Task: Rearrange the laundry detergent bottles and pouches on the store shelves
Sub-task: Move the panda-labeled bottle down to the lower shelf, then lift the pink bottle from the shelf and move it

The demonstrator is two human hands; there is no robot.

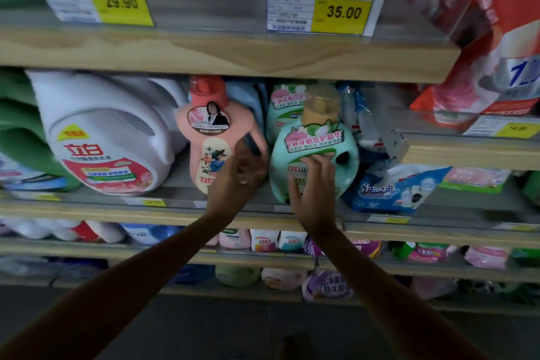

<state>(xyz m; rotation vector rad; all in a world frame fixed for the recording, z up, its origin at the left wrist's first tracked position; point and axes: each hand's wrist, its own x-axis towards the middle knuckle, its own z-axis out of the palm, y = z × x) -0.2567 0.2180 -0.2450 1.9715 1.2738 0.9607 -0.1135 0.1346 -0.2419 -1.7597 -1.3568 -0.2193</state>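
A 29.90 price tag [96,0] and a 35.00 price tag [321,9] (part yellow) hang above a dark floor [204,330].

The mint bottle [315,140] is smooth plastic; the shelf edge [222,55] matt wood-grain.
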